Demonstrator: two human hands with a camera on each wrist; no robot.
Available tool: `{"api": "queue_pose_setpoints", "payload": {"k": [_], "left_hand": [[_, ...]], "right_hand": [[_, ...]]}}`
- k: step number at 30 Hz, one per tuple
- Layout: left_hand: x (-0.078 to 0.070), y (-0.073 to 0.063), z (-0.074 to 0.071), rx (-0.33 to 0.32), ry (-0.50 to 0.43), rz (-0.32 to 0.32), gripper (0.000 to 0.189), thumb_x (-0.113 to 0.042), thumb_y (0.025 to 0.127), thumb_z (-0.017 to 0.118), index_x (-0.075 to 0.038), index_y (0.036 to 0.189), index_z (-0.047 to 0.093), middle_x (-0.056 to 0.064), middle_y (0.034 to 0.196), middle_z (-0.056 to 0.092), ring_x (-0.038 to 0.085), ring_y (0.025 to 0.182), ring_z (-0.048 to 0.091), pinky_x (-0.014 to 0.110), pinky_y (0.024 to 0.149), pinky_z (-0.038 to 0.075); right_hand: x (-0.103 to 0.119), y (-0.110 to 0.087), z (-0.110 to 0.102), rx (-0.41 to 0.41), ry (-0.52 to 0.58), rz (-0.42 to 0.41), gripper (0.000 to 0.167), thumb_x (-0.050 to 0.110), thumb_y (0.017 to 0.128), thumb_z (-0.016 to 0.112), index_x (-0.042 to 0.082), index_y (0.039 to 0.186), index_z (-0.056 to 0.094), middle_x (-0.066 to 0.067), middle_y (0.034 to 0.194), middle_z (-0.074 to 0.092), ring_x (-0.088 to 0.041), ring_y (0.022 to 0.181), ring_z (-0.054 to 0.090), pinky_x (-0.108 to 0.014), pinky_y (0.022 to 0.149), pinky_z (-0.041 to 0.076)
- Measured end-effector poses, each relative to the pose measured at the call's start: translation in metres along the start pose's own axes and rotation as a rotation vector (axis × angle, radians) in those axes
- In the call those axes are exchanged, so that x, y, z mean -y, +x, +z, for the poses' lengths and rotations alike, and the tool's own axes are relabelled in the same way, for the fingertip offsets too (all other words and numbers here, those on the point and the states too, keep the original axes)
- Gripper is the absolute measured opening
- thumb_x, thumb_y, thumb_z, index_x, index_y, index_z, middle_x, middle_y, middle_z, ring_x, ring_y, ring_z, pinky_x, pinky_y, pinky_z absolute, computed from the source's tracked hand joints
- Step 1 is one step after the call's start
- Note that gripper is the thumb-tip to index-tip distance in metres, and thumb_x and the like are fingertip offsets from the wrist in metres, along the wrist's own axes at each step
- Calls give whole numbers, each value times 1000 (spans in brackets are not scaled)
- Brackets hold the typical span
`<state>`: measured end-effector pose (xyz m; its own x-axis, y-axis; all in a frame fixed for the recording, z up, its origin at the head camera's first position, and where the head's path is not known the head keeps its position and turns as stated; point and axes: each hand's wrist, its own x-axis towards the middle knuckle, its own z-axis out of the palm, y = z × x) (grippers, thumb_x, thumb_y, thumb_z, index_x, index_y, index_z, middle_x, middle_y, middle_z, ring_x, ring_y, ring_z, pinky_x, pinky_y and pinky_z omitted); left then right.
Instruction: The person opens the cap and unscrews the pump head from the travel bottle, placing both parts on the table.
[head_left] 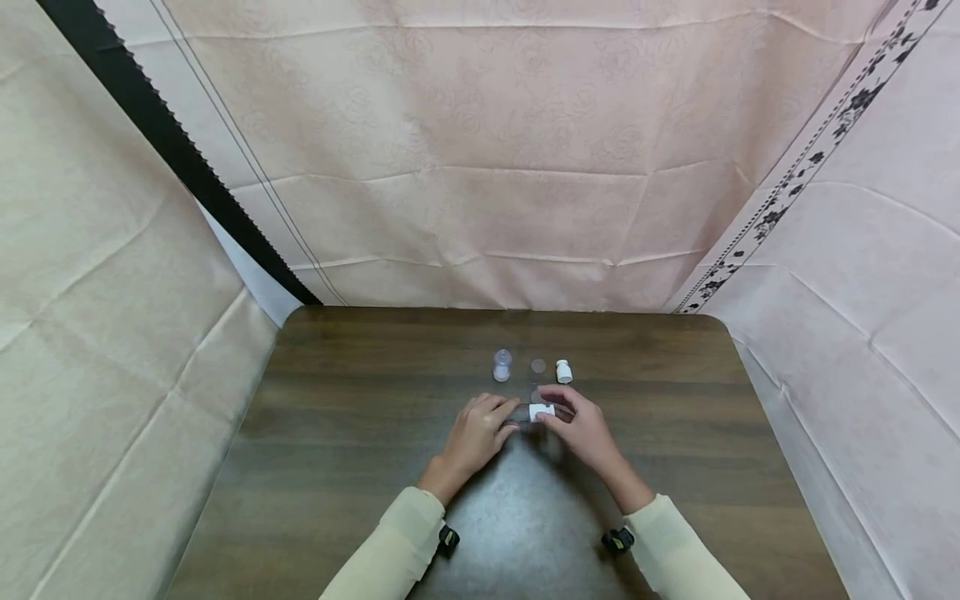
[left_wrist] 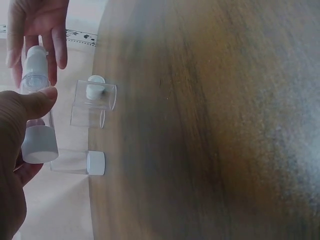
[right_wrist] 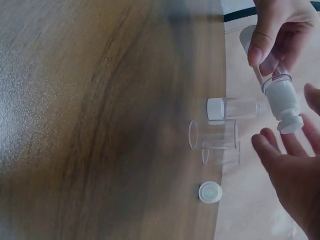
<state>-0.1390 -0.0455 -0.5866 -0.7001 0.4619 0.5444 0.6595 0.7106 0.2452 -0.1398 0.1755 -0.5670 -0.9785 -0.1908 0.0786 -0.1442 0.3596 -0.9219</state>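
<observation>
My left hand grips a clear bottle with a white base, thumb and fingers wrapped about its clear body. Out of the bottle's other end, towards the right, sticks a white pump top. Around that pump top my right hand spreads its fingers loosely; in the right wrist view a gap shows between them and the nozzle. The bottle is held over the table, lying roughly level in the head view.
Beyond the hands stand a second clear bottle with a white base, a wide clear cap, a narrower clear cap and a loose white pump top. Past the wooden table's far edge hangs pale cloth.
</observation>
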Motion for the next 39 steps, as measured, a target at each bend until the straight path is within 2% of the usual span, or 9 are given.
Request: {"api": "queue_pose_setpoints", "payload": {"k": [5, 9, 13, 16, 22, 26, 31, 35, 39], "left_hand": [[-2, 2, -2, -19, 68, 50, 42, -21, 81, 90, -10, 119, 77, 2, 103, 74, 17, 93, 68, 35, 81, 56], [-5, 3, -5, -13, 95, 80, 43, -20, 81, 89, -9, 120, 76, 3, 104, 74, 17, 93, 68, 33, 79, 55], [-6, 4, -6, -9, 86, 83, 42, -18, 81, 90, -7, 120, 76, 4, 105, 74, 18, 93, 68, 32, 78, 56], [-6, 4, -6, -13, 74, 74, 42, -18, 80, 90, -7, 119, 77, 4, 104, 74, 18, 93, 68, 33, 79, 56], [-5, 3, -2, -30, 40, 56, 42, -18, 79, 91, -9, 118, 77, 4, 103, 74, 18, 93, 68, 35, 79, 56], [-5, 3, -3, -19, 7, 27, 42, -17, 80, 90, -8, 119, 77, 4, 104, 74, 19, 94, 68, 36, 79, 56], [-5, 1, -2, -6, -19, -8, 42, -17, 81, 90, -9, 120, 76, 3, 106, 74, 18, 95, 68, 36, 80, 57], [-4, -1, 0, -4, -16, -17, 43, -18, 80, 90, -8, 120, 76, 4, 106, 75, 19, 94, 68, 37, 80, 58], [-3, -2, 2, -11, -16, -19, 43, -18, 80, 91, -9, 119, 77, 5, 105, 75, 20, 93, 69, 37, 80, 58]], "right_hand": [[4, 2, -1, 21, -47, 78, 35, 22, 100, 70, 4, 130, 67, -16, 125, 72, -28, 117, 69, -43, 100, 56], [4, 3, -2, 39, -97, 148, 33, 29, 105, 62, 6, 127, 69, -11, 104, 74, -20, 91, 68, -32, 78, 55], [3, 3, -2, 79, -124, 212, 31, 32, 107, 58, 8, 121, 72, -19, 90, 68, -21, 76, 61, -28, 63, 48], [1, 2, -3, 105, -114, 225, 29, 30, 107, 58, 8, 118, 72, -21, 93, 69, -28, 80, 65, -28, 64, 49], [0, 1, -5, 135, -35, 201, 23, 23, 105, 62, 8, 119, 72, -12, 99, 70, -39, 92, 68, -33, 70, 57], [2, 1, -7, 151, 14, 165, 24, 20, 102, 67, 6, 121, 71, -13, 105, 70, -35, 92, 70, -39, 73, 60], [4, 0, -6, 125, 7, 124, 25, 16, 96, 74, 7, 119, 72, -14, 111, 70, -21, 89, 62, -27, 70, 54], [4, 0, -3, 109, 14, 99, 23, 8, 94, 75, 7, 117, 73, -14, 120, 71, -21, 101, 63, -24, 81, 54], [1, -1, 3, 86, 26, 68, 25, 0, 93, 74, 4, 118, 72, -17, 126, 70, -29, 116, 65, -39, 98, 55]]}}
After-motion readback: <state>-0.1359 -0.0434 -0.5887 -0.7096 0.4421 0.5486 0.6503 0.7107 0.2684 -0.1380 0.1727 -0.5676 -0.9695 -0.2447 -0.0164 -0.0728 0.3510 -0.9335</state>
